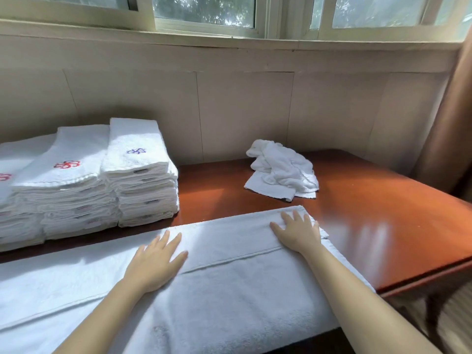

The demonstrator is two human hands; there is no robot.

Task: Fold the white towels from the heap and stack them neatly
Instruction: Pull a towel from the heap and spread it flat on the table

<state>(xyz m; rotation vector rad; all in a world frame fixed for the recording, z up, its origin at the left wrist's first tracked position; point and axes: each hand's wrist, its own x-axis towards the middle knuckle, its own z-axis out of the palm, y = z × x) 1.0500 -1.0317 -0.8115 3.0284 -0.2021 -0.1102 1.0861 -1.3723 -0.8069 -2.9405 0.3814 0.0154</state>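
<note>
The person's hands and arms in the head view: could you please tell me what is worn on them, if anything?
Nothing is worn that I can see. The left hand and the right hand show no gloves, rings, watch or bracelet. The forearms show no sleeves all the way to the picture's lower edge. No markings are visible.

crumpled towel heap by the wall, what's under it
A flatter white towel lies under the crumpled towel heap, its corners sticking out in front, on the wooden table. How far it runs beneath, or whether anything else is there, is covered.
</note>
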